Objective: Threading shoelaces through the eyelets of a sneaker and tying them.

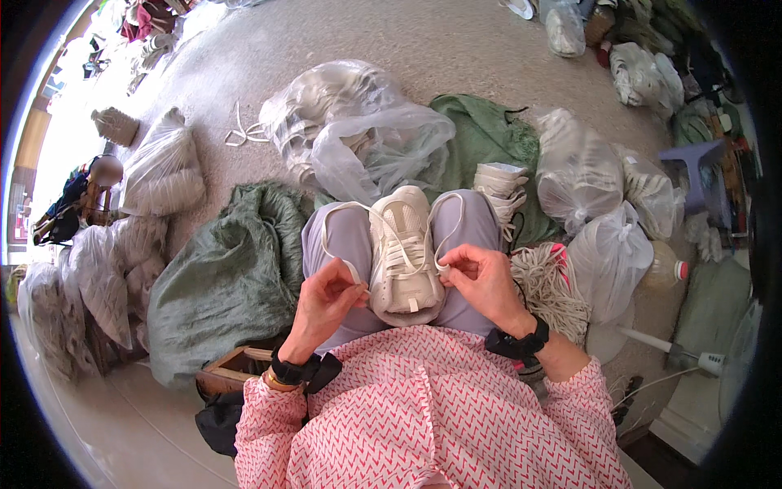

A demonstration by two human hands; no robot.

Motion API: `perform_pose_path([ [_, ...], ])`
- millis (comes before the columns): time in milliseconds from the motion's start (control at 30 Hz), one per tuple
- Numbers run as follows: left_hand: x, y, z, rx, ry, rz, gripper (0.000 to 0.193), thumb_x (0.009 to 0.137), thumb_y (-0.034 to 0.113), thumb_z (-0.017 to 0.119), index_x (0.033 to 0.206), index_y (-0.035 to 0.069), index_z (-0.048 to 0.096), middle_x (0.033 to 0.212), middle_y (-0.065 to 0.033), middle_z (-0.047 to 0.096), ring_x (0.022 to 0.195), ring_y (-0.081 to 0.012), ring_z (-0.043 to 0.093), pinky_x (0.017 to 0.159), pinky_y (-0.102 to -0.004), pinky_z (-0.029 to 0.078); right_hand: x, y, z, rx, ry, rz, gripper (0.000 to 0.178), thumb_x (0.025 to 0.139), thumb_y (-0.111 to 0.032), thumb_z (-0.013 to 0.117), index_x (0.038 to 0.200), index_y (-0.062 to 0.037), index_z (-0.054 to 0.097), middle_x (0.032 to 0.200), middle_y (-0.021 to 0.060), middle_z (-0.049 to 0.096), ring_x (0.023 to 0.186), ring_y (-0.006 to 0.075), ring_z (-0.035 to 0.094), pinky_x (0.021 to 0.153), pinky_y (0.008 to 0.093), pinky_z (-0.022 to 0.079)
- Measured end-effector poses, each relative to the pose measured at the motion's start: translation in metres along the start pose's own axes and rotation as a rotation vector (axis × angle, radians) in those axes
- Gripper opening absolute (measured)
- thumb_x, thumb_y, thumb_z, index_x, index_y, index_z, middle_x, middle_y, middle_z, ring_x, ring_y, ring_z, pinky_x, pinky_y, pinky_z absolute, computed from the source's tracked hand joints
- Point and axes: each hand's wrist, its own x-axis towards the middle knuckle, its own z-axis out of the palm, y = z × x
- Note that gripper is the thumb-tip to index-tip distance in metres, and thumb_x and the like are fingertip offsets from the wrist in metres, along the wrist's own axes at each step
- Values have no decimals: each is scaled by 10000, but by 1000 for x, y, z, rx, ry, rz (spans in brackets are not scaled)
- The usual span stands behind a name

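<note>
Between my knees rests a cream shoe upper (399, 236), its toe pointing away from me and its tongue near my lap. A white shoelace (328, 231) runs through its eyelets and loops out to both sides. My left hand (330, 295) pinches the lace on the left, close beside the shoe's collar. On the right, my right hand (482, 275) has thumb and fingertips closed on the lace's other side, next to the upper's edge. Both laced ends loop over my grey trouser legs. The lace tips are mostly hidden by my fingers.
Beyond my knees lies a clear plastic bag (342, 114) of pale uppers. A green sack (228, 285) sits at my left. Stacked uppers (501, 187) and a bundle of white laces (547, 285) are at my right, near more filled bags (580, 167). At far left, a person (81, 196) sits.
</note>
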Motion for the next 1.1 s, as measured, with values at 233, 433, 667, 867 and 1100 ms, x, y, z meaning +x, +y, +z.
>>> perform_pose_path([
  [233,2,-3,6,-92,18,6,150,990,-45,638,938,32,520,974,-70,666,887,-135,698,770,-266,596,0,-8,8,-234,41,-123,125,920,22,687,1038,18,729,855,111,769,784,118,746,703,272,592],
  [433,7,-9,11,-134,20,81,154,981,-64,640,942,27,522,1008,-87,677,907,-128,687,814,-269,586,-4,-8,6,-140,32,-78,153,995,4,607,1084,58,719,869,93,769,812,154,767,735,271,613],
  [667,9,-6,17,-62,13,96,133,985,-53,648,945,6,535,1015,-94,691,913,-145,716,842,-283,597,-1,-7,3,-125,20,-20,157,1009,0,601,1121,55,695,872,114,769,795,155,765,728,277,616],
  [867,10,2,21,190,47,181,120,929,-96,654,901,-23,564,937,-85,705,893,-122,709,784,-271,596,-7,-8,0,-133,20,-19,182,993,5,626,1168,54,644,908,133,761,815,160,764,714,276,617],
  [1100,6,27,34,575,135,402,123,839,-99,664,885,-19,583,836,-118,655,734,-233,686,640,-345,534,-21,-8,-10,-203,25,25,120,927,-17,731,1008,30,655,893,95,740,748,130,725,673,268,593],
])
